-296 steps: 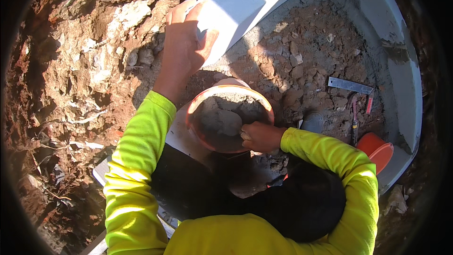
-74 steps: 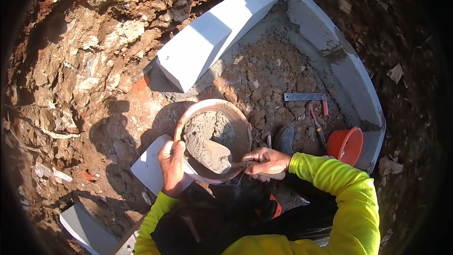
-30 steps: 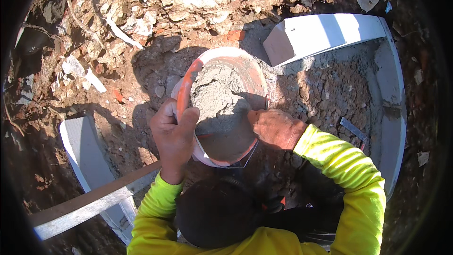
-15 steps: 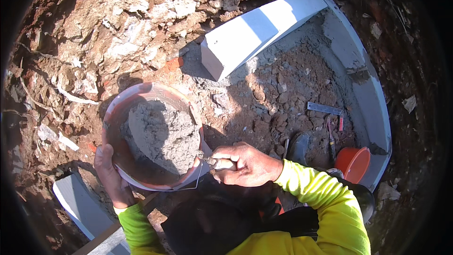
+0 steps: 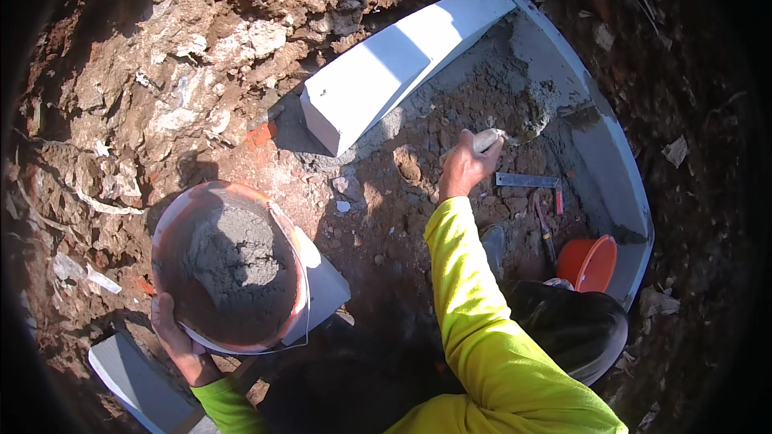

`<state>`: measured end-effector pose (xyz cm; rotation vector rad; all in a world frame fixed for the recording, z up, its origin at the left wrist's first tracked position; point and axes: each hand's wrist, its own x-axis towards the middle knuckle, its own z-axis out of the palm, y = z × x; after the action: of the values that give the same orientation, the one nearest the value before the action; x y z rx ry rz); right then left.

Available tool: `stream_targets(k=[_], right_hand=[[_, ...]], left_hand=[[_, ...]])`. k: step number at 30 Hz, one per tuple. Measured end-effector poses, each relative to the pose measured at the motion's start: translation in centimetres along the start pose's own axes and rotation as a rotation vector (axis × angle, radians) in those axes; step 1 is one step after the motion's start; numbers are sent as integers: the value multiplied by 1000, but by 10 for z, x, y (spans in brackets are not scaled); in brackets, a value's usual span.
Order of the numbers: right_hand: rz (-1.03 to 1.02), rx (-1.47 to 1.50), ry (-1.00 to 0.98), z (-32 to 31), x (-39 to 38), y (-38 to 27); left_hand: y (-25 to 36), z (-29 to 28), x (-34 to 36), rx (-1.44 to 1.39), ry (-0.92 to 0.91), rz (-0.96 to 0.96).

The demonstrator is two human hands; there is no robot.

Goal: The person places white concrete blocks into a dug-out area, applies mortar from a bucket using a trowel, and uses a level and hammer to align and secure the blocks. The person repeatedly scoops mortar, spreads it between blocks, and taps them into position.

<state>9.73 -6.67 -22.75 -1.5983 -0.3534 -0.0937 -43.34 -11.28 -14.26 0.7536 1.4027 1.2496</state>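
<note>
My left hand (image 5: 178, 341) grips the near-left rim of an orange bucket (image 5: 164, 251), its thumb showing over the edge. Grey wet mortar (image 5: 241, 253) lies inside the bucket, and a thin wire handle hangs down its right side. My right arm reaches forward, and my right hand (image 5: 466, 167) is closed round the pale handle of a trowel (image 5: 485, 141). Its blade, hard to make out, carries or meets grey mortar (image 5: 540, 108) beside the inner face of the right-hand light grey block wall (image 5: 555, 64).
A long pale block (image 5: 386, 64) stands across the far side. On the soil lie a metal try square (image 5: 523, 181) and a tool with a dark, yellow-marked handle (image 5: 548, 241). A small orange bucket (image 5: 591, 264) leans near my knee. Another block (image 5: 141, 378) sits lower left.
My right hand has moved with the trowel from the bucket's rim forward to the block wall. Less mortar shows in the bucket, which sits lower in view, exposing a pale block beside it.
</note>
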Motion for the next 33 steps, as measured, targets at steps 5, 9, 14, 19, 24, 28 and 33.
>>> stream_targets(k=[5,9,14,19,24,28,33], right_hand=[[329,-60,-373,10,-3,43],[647,-363,-533,-41,27,50],[682,-113,-605,-47,81,89],[836,-203,-937,-8,102,71],[867,-196,-1119,-8,37,48],[889,-77,-887,2,-53,48],[776,90,-821,18,-142,30]], left_hand=[[-21,-48,4,67,-164,175],[2,-8,-2,-168,15,-44],[14,-2,-2,-3,-25,-78],[26,3,0,772,-260,632],[7,-3,-6,3,67,-49],[11,12,-11,-70,8,-24],[0,-3,-7,-156,2,-35]])
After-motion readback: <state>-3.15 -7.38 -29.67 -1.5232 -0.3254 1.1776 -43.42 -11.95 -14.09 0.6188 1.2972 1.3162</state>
